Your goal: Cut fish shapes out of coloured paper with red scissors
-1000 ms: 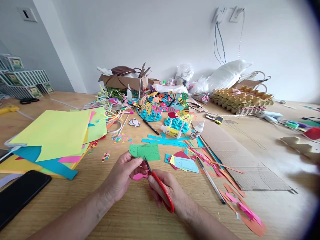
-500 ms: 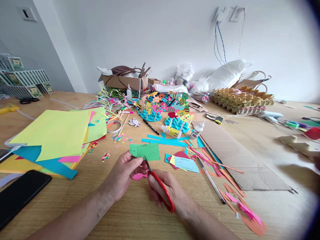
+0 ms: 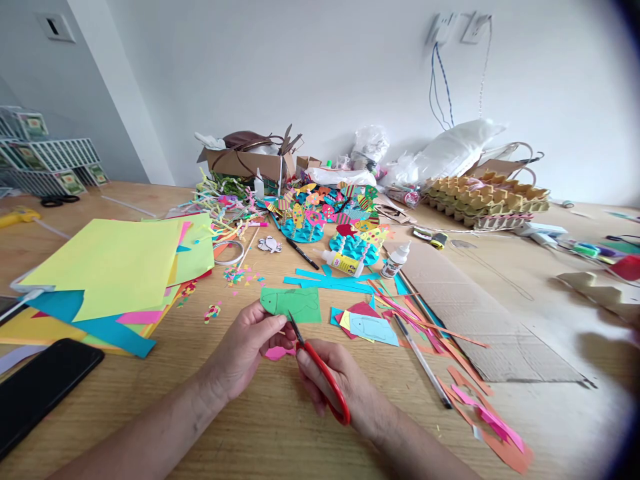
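Between the thumb and fingers of my left hand (image 3: 250,357) is a green paper piece (image 3: 300,303) with a fish outline drawn on it. My right hand (image 3: 333,380) grips red-handled scissors (image 3: 327,380), their blade tips at the lower edge of the green paper beside my left thumb. Beneath my left fingers lies a pink paper piece (image 3: 277,352), partly hidden by the hand. Right of the green paper sits a small stack of coloured paper, a light blue piece with a drawn fish (image 3: 373,328) on top.
Coloured sheets (image 3: 115,260) and a black phone (image 3: 47,393) lie left. Glue bottles (image 3: 395,261), blue bases bearing paper fish (image 3: 355,248) and blue strips (image 3: 330,281) stand ahead. A pen (image 3: 423,360), paper scraps (image 3: 487,413) and cardboard (image 3: 465,313) lie right; egg trays (image 3: 490,197) are behind.
Almost nothing differs. Both hands, the scissors and the green paper keep nearly the same place, with only a slight shift of the whole view.
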`<state>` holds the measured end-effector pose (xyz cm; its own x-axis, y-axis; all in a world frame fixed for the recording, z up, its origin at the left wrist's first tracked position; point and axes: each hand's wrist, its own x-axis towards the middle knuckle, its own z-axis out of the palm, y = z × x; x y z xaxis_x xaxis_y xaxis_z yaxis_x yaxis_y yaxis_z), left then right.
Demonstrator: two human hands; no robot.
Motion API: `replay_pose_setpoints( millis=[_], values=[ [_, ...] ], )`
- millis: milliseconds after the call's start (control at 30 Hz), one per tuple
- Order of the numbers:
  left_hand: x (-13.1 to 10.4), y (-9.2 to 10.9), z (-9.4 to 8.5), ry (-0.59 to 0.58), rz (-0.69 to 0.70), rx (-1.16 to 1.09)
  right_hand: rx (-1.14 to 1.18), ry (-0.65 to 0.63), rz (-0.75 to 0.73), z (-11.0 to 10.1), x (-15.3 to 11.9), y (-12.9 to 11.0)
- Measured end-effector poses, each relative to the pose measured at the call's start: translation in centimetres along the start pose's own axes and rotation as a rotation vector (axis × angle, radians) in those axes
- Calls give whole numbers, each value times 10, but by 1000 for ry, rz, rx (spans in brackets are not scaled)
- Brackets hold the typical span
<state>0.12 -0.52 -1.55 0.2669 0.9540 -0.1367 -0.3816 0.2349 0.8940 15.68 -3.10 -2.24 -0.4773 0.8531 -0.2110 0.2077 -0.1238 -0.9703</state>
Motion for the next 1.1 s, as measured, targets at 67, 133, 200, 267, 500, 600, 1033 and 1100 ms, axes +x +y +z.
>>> replay_pose_setpoints(
  millis=[67,133,200,267,500,600,1033,1100],
  values=[
    [0,1,-1,-13,-7,11,-8,0,-3,0,0,0],
    [1,2,-1,-20,-11,18,-16,3,-8,0,0,1],
    [1,3,-2,-29,-14,24,-14,3,-1,1,-1,1],
    [2,5,-3,-42,-17,30,-7,0,3,1,-1,1],
    [3,7,-9,-82,-29,64,-10,-5,10,-1,0,2],
    [4,9,-9,-83,-36,67,-16,-9,19,-1,-1,2],
    [3,12,-8,-88,-39,88,-60,7,21,-1,0,6],
    [3,13,-7,-83,-33,89,-68,7,21,-1,0,7]
  ],
)
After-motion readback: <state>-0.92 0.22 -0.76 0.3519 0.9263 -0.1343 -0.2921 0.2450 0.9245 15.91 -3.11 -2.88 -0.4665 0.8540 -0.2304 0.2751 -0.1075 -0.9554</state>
